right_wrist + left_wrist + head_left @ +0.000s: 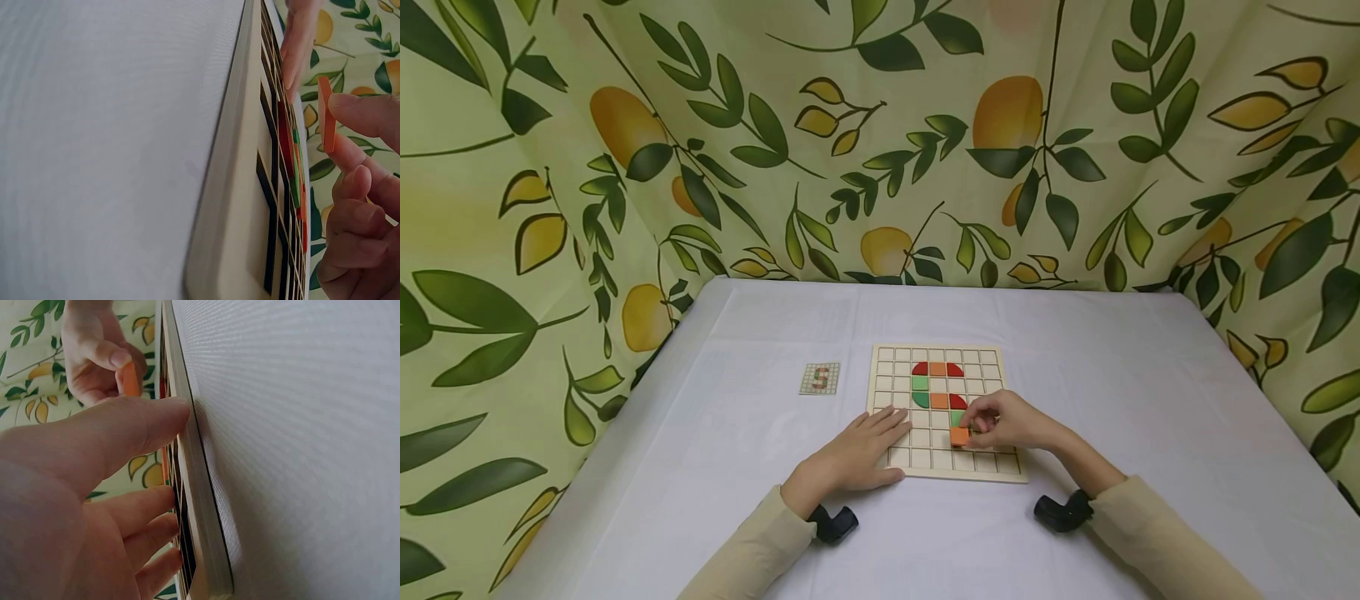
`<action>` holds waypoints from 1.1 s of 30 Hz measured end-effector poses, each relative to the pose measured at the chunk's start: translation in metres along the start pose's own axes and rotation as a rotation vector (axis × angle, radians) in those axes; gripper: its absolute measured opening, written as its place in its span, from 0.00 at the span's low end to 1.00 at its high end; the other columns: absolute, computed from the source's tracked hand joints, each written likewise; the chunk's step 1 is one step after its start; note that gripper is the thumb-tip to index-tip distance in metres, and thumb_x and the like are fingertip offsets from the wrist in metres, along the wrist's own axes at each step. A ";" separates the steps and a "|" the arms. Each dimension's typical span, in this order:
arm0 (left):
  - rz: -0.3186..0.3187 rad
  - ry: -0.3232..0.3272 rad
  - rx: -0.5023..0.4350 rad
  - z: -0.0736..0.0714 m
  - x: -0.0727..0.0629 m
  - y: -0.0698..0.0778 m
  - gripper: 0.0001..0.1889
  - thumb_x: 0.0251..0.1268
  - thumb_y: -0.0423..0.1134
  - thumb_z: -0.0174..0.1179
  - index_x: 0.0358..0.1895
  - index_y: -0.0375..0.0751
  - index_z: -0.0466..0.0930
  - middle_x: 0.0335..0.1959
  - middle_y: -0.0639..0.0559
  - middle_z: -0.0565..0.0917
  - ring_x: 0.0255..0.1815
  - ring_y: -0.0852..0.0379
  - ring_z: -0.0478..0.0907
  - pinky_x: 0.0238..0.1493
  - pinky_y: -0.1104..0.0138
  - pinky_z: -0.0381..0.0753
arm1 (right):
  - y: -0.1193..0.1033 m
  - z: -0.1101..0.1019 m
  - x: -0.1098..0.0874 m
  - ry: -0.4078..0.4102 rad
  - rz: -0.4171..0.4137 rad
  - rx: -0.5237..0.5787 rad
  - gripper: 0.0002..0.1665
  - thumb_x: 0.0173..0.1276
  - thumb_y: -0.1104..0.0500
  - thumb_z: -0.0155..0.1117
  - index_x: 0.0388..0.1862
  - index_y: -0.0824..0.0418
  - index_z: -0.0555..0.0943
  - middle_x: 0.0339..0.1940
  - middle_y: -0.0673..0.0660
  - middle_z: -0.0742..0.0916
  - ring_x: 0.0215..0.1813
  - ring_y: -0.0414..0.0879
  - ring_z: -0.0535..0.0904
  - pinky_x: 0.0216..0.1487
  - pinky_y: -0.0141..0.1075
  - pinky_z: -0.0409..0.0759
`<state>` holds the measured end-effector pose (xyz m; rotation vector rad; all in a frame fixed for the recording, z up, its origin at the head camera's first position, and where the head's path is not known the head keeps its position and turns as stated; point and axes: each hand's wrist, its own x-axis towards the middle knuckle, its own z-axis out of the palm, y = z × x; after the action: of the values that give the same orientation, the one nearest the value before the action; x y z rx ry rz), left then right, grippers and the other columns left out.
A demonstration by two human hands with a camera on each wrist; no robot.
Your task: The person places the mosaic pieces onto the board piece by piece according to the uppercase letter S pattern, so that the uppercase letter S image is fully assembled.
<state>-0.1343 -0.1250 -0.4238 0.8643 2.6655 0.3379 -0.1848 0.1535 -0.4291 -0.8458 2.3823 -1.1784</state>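
My right hand [1009, 419] pinches an orange square tile [959, 437] by its edge between thumb and finger. In the right wrist view the tile [327, 115] is tilted on edge, apart from the board. My left hand [868, 450] rests on the left edge of the wooden grid board [917, 458], fingers straight and thumb at the near edge. On the board, red quarter-round [955, 370], orange square [937, 368], light green square [920, 382] and dark green quarter-round [921, 400] tiles form a curving line. Its lower end is partly hidden by my right hand.
A small pattern card [820, 378] showing an S shape on a grid lies left of the board. White cloth [737, 433] covers the table. A leaf-and-fruit patterned curtain [880, 150] hangs behind and along the sides. Black wrist devices [1063, 511] sit under both forearms.
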 end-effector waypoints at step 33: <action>-0.015 -0.006 0.017 0.001 0.002 -0.001 0.36 0.67 0.53 0.55 0.75 0.48 0.56 0.79 0.53 0.55 0.82 0.51 0.48 0.80 0.52 0.52 | -0.006 0.017 0.021 0.010 0.030 -0.097 0.10 0.50 0.61 0.77 0.31 0.63 0.86 0.16 0.44 0.68 0.21 0.33 0.61 0.26 0.24 0.60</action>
<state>-0.1356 -0.1246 -0.4258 0.8486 2.6720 0.3090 -0.1893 0.1265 -0.4350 -0.8331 2.4687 -1.0660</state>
